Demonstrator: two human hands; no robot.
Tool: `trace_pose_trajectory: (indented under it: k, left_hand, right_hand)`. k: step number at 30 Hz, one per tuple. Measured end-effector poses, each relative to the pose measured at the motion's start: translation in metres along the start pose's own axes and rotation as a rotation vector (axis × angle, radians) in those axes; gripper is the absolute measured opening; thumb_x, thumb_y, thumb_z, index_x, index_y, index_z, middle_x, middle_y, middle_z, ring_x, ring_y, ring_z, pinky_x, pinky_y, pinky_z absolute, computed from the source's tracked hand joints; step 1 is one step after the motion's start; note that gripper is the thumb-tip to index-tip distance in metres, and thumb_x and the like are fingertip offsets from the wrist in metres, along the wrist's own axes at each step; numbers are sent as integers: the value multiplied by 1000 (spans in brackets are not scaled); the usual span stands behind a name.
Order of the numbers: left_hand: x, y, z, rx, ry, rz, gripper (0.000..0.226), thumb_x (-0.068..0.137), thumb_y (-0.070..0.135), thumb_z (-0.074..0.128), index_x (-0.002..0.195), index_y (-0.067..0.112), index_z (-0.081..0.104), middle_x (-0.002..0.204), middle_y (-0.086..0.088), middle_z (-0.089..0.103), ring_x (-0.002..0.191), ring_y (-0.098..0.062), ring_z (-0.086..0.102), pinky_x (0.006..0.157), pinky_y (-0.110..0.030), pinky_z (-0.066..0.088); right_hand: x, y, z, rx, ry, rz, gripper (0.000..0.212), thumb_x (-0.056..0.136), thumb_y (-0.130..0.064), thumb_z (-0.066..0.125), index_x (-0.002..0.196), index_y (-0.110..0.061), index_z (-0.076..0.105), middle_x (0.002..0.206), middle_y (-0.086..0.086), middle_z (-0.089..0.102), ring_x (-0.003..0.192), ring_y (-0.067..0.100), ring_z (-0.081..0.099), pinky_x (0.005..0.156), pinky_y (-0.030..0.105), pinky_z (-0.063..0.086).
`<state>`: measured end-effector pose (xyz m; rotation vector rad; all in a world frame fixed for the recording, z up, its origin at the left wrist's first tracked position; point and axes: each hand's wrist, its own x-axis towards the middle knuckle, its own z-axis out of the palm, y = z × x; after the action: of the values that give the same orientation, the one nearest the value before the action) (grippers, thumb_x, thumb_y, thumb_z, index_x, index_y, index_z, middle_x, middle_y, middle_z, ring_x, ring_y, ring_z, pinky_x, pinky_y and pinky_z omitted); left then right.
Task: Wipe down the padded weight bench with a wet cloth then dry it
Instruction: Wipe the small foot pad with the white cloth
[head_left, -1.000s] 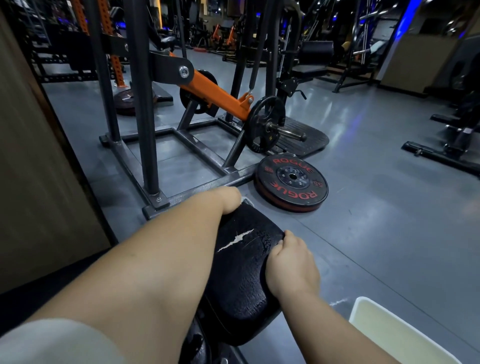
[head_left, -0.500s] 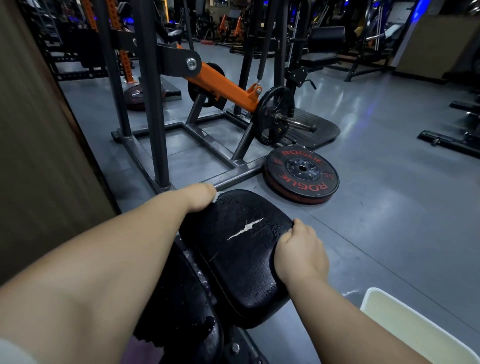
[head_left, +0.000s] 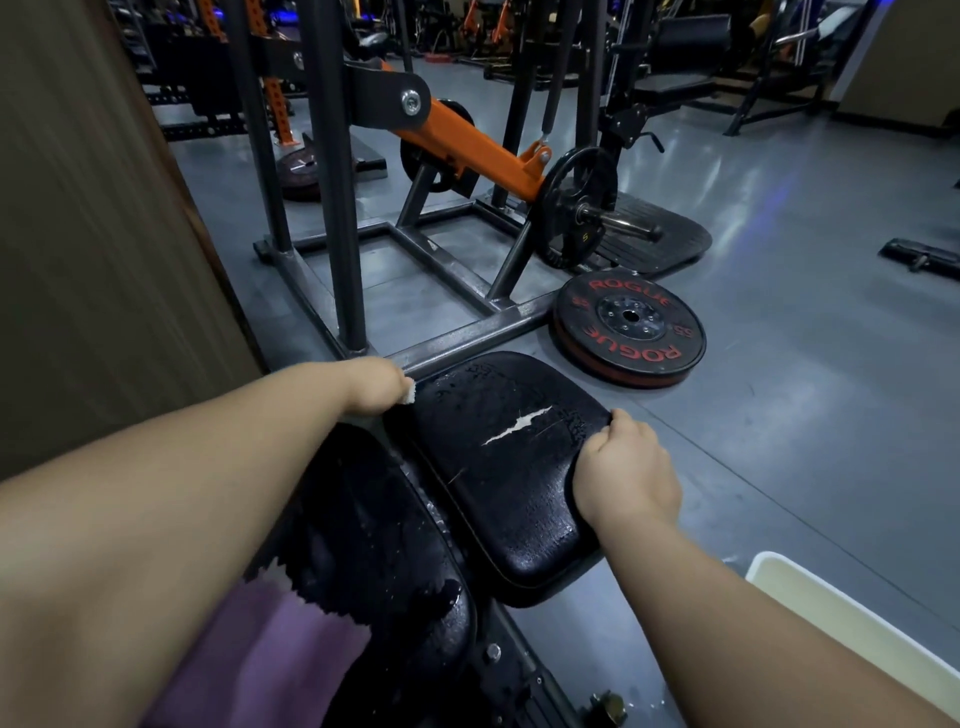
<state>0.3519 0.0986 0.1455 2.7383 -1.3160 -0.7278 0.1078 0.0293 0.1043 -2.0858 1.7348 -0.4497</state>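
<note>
Torn, wet black bench pad (head_left: 511, 488)

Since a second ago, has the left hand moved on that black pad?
Yes: the left hand has slid leftward along the pad's far edge, away from the white tear.

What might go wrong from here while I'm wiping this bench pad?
The cloth in your left hand may snag the tear in the seat pad, widening it or pushing water inside.
The pad looks wet, so your right hand, gripping its edge, might slip.
The weight plate lies on the floor just beyond the pad, a possible trip hazard.
</note>
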Motion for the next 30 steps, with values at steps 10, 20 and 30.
trace_pose_trajectory:
  k: [10, 20, 30]
  left_hand:
    - [-1, 20, 18, -352, 112, -80, 36, 100, -1, 31, 129, -6, 52, 136, -20, 50, 124, -31, 51, 103, -39, 41]
    - [-49, 57, 37, -500, 245, -310, 63, 89, 11, 44, 149, 11, 26, 153, -14, 30, 138, -32, 32, 111, -37, 33]
    - [-96, 84, 71, -591, 172, -223, 82, 99, 36, 44, 154, 9, -11, 158, -16, -24, 147, -34, -16, 118, -40, 11]
  right_hand:
    - [0, -1, -1, -4, 13, -3, 44, 97, -26, 26, 137, -20, 44, 136, 6, 47, 120, 32, 45, 91, 38, 38]
    - [-2, -2, -3, -9, 20, 6, 41, 95, -25, 27, 130, -19, 48, 132, 7, 50, 117, 34, 46, 86, 39, 39]
    - [-2, -1, -3, -15, 18, -4, 44, 94, -24, 27, 132, -18, 48, 132, 9, 50, 115, 35, 48, 87, 40, 41]
